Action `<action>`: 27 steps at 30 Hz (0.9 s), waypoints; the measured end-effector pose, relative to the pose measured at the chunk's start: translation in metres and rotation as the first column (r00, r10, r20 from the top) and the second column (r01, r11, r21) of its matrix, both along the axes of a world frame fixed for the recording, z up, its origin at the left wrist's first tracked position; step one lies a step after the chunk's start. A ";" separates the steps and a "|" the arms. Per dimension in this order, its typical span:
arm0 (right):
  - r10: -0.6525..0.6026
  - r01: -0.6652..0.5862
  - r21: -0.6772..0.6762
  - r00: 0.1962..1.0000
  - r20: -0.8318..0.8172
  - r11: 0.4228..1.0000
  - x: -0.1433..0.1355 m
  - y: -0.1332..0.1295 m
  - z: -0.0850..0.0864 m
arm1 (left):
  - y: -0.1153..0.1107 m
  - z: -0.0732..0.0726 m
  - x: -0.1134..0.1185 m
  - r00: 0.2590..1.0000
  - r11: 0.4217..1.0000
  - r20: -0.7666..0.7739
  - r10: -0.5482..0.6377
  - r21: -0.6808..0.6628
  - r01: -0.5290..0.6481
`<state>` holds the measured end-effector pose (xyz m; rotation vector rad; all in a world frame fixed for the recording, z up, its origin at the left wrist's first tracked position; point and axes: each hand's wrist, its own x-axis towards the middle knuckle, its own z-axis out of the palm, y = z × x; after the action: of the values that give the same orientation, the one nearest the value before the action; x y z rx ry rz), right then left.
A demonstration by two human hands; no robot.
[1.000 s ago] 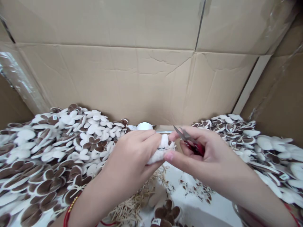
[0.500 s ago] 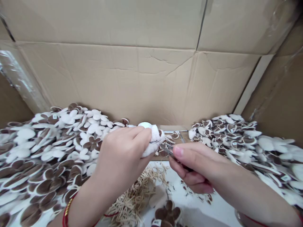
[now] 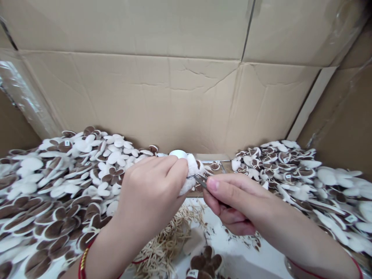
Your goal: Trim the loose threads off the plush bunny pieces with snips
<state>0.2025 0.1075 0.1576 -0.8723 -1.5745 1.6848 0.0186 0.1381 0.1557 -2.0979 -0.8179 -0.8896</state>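
Note:
Near the middle, my left hand (image 3: 154, 186) is closed around a white plush piece (image 3: 192, 164) with a brown patch, which sticks out past the thumb side. My right hand (image 3: 232, 201) pinches a slim dark metal tool (image 3: 202, 181), whose tip touches the white plush beside my left fingers. A dark thread or thin line shows on the plush at the tip. The tool's rear part is hidden in my right palm.
Brown-and-white plush pieces are heaped at left (image 3: 61, 223) and right (image 3: 299, 162). Beige cord loops (image 3: 162, 242) and a brown flower-shaped piece (image 3: 207, 260) lie on the white table (image 3: 241, 263). Cardboard walls (image 3: 139, 100) stand behind.
My right hand and the metal tool have moved slightly left, bringing the tip against the plush. My left hand has shifted a little, still closed around the plush.

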 end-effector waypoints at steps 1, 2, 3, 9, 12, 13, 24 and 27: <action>0.006 -0.006 -0.012 1.000 -0.021 1.000 0.000 0.001 0.000 | 0.000 0.000 0.000 1.000 1.000 -0.008 0.008 -0.002 -0.008; 0.018 -0.019 -0.024 0.999 -0.046 1.000 -0.001 0.001 0.000 | -0.001 0.000 0.001 1.000 1.000 -0.011 0.011 -0.010 -0.011; 0.036 -0.039 -0.033 0.997 -0.073 0.999 -0.001 0.002 -0.001 | -0.001 0.000 0.001 1.000 1.000 -0.012 0.011 -0.022 -0.012; 0.098 -0.099 0.001 0.984 -0.149 0.995 0.001 0.006 -0.003 | -0.003 0.000 0.002 0.999 0.985 0.029 -0.025 -0.170 0.030; 0.080 -0.079 0.015 0.986 -0.144 0.997 0.001 0.007 -0.004 | -0.003 0.002 0.003 0.995 0.948 0.060 -0.074 -0.305 0.089; 0.077 -0.076 0.013 0.986 -0.145 0.997 0.000 0.008 -0.004 | -0.003 0.003 0.003 0.994 0.932 0.069 -0.083 -0.347 0.102; 0.100 -0.127 -0.103 0.967 -0.232 0.986 -0.005 0.015 -0.004 | -0.002 0.004 0.004 0.988 0.865 0.124 -0.093 -0.482 0.142; 0.105 -0.132 -0.100 0.965 -0.238 0.986 -0.005 0.015 -0.005 | -0.002 0.005 0.003 0.984 0.818 0.134 -0.115 -0.549 0.170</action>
<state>0.1980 0.1227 0.1527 -0.6190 -1.4060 1.9029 0.0220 0.1365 0.1608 -2.6739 -1.0836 -0.9091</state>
